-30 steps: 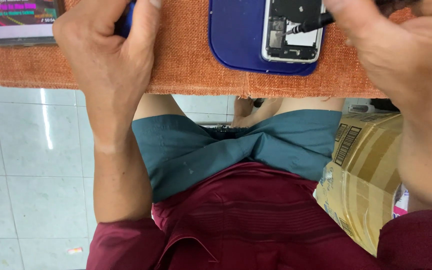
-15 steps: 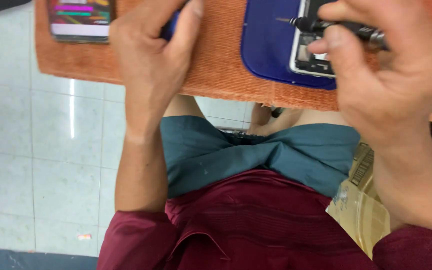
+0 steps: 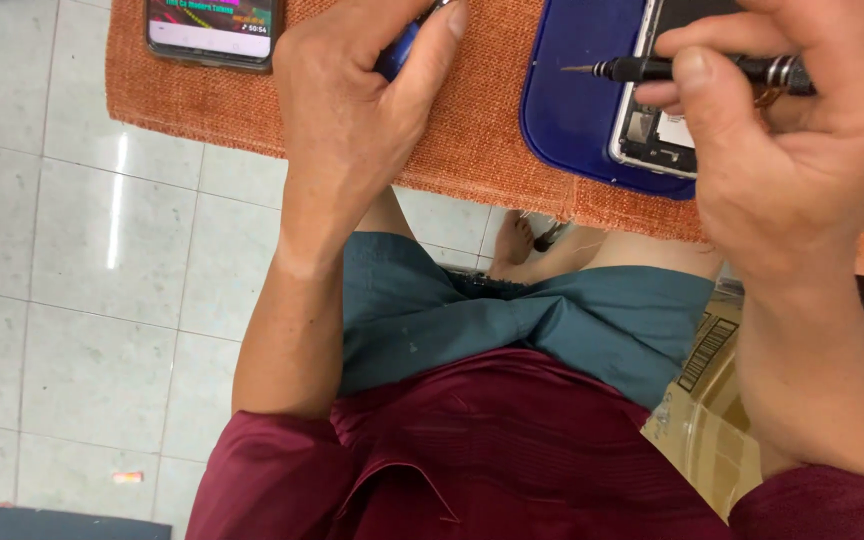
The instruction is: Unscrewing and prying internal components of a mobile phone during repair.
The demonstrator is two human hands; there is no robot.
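1. Right hand [image 3: 792, 150] was pinched around a slim black precision screwdriver [image 3: 697, 70], thumb on top and fingers wrapped under it, with the tip pointing left and hovering over the blue mat [image 3: 567, 120].
2. The opened phone [image 3: 657, 125] lay on that blue mat near the top edge of the view, back off and its insides showing. The driver tip was just beside the phone's frame, not touching any screw as far as I could see.
3. Left hand [image 3: 352, 120] was curled shut on a small blue object [image 3: 399, 52] on the orange cloth [image 3: 472, 130]. Most of it was hidden by the fingers, so I couldn't tell what it was.
4. A second phone [image 3: 214, 30], screen lit, sat at the cloth's far left corner, well apart from the work.
5. My read: this was the unscrewing stage, between screws. The next move called for swinging the tip back over the board and seating it squarely before turning.
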